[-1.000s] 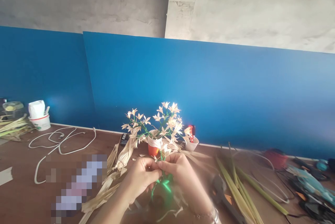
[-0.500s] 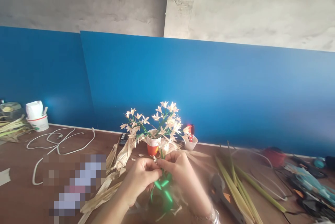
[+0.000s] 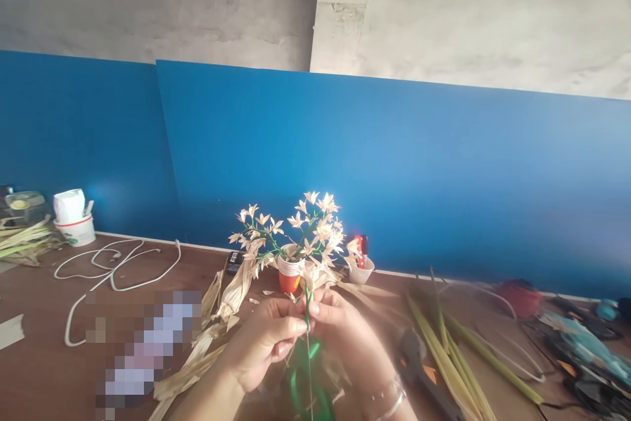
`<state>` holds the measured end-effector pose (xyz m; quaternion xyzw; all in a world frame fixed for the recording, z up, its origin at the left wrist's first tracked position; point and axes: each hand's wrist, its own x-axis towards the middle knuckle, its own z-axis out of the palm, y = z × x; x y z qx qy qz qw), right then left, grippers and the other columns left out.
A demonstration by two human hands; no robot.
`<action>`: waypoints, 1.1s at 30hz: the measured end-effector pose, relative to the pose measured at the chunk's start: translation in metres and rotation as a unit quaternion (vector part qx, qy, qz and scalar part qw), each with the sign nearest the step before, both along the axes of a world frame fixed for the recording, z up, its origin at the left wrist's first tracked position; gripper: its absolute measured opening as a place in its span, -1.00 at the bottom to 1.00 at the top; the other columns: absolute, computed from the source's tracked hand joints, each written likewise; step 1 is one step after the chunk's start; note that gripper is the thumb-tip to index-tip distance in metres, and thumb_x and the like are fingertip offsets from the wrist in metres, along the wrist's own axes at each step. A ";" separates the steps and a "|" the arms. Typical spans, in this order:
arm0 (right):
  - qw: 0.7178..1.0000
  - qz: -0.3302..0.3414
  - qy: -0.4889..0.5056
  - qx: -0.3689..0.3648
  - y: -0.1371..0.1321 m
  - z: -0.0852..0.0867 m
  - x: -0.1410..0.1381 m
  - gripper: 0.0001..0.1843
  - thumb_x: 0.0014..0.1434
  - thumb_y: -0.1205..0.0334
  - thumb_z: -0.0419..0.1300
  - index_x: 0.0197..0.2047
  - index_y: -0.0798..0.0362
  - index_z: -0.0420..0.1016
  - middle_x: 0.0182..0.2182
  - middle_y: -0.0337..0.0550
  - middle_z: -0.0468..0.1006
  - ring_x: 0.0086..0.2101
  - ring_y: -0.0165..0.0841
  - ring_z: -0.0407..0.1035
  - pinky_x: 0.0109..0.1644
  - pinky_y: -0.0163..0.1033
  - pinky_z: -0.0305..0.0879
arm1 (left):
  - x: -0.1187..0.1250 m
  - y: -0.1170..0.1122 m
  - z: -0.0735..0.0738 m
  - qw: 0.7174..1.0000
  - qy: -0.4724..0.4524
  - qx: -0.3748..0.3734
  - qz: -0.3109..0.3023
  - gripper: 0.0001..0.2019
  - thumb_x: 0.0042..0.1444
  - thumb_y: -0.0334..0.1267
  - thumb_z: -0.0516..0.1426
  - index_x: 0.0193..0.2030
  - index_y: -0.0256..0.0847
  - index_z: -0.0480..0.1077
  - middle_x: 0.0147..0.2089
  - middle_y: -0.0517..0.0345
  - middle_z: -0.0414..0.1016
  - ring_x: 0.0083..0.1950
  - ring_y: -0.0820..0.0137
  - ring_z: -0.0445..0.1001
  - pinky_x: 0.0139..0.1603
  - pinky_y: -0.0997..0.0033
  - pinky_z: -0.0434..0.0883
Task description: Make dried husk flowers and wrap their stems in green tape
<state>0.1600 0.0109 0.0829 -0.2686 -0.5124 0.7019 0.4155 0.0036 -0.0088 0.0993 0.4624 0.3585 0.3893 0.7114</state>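
Between my two hands stands a flower stem (image 3: 308, 303) wrapped in green, topped by pale petals and ending below in a thin bare wire. My left hand (image 3: 269, 339) pinches it low down, thumb and fingers pressed together. Just above, the thumb and fingers of my right hand (image 3: 335, 316) close on the same stem. A small pale bud or flower pokes out by the left fingertips. Green tape (image 3: 315, 398) hangs or lies in loops beneath my hands. Behind them, a paper cup (image 3: 288, 276) holds sprays of pale flowers (image 3: 323, 227) on green stems.
Dried husks (image 3: 236, 296) lie left of my hands, near a white cable (image 3: 113, 276) and a white tub (image 3: 76, 230). To the right are a dark-handled tool (image 3: 426, 375), long green leaves (image 3: 444, 349) and a red object (image 3: 517, 296). A blue panel (image 3: 384, 165) backs the table.
The stem now stands upright, its bare wire hanging below my left hand. My right hand has turned and lowered its grip on the stem. The green tape has shifted downward.
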 end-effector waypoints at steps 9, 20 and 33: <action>0.996 0.016 0.073 -0.046 0.004 -0.004 0.002 -0.72 -0.14 0.16 0.43 -0.62 0.16 0.49 -0.67 -0.28 0.42 -0.59 -0.52 0.24 -0.40 -0.36 0.14 | 0.001 -0.001 0.003 0.999 -0.025 -0.026 -0.008 -0.80 -0.29 -0.26 0.25 -0.57 -0.32 0.34 -0.53 0.21 0.38 -0.71 0.76 -0.01 -0.67 0.57 -0.23; 0.999 -0.022 0.005 -0.040 0.000 0.005 0.002 -0.67 -0.19 0.07 0.43 -0.63 0.13 0.46 -0.68 -0.28 0.39 -0.60 -0.50 0.20 -0.40 -0.34 0.12 | -0.003 0.002 -0.001 0.999 -0.024 -0.029 -0.020 -0.83 -0.20 -0.24 0.24 -0.52 -0.34 0.42 -0.59 0.25 0.36 -0.73 0.75 0.06 -0.71 0.61 -0.20; 1.000 -0.001 -0.001 -0.027 -0.006 0.014 0.002 -0.66 -0.23 0.09 0.45 -0.67 0.15 0.46 -0.70 -0.29 0.39 -0.62 -0.52 0.20 -0.44 -0.34 0.06 | -0.008 -0.001 0.005 0.999 0.037 0.007 -0.032 -0.79 -0.23 -0.20 0.27 -0.54 -0.32 0.42 -0.53 0.16 0.47 -0.75 0.71 0.12 -0.79 0.63 -0.13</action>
